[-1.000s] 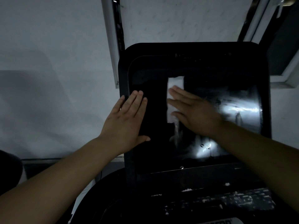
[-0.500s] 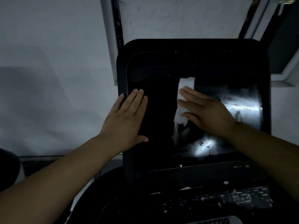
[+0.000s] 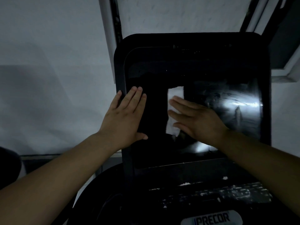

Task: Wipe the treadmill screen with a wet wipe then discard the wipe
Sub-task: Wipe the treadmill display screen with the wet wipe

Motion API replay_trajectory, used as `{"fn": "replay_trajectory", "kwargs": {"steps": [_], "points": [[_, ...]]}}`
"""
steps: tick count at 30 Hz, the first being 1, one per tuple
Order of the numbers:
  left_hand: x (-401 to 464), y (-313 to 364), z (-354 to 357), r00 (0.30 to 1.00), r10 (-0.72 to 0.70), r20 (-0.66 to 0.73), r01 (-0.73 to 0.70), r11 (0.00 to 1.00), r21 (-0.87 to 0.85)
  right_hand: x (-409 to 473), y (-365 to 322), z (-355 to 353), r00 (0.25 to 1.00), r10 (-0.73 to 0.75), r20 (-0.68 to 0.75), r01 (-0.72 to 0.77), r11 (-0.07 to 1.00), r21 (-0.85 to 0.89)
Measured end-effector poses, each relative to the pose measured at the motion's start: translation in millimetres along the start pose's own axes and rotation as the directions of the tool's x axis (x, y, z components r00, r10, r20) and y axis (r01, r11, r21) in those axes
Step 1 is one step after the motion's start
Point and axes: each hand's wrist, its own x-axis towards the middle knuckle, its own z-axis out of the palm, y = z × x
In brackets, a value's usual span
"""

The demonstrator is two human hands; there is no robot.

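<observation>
- I see the treadmill screen [image 3: 211, 65], dark and glossy, upright in front of a pale wall [image 3: 48, 62].
- My left hand [image 3: 125, 117] lies flat on the screen's left edge, fingers straight and close together, gripping nothing.
- My right hand [image 3: 198, 120] presses the white wet wipe [image 3: 174, 95] against the glass near the middle, fingers extended flat, slightly spread.

Right hand [image 3: 199, 120] covers part of wet wipe [image 3: 174, 95]; both forearms cut off by frame edges.
</observation>
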Motion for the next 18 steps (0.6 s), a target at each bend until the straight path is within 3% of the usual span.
{"fn": "replay_trajectory", "kwargs": {"steps": [5,12,18], "points": [[0,2,1,1.0,-0.021,0.009,0.021,1.0,0.014,-17,8,-6,0.999,0.049,0.002,-0.049,0.999,-0.022],[0,1,-1,1.0,-0.005,-0.004,0.004,1.0,-0.014,14,-49,24,0.996,-0.008,-0.094,0.01,1.0,0.018],[1,2,-1,0.999,-0.019,0.029,0.018,1.0,0.007,-20,-22,5,0.996,0.034,-0.088,-0.032,0.999,0.014]]}}
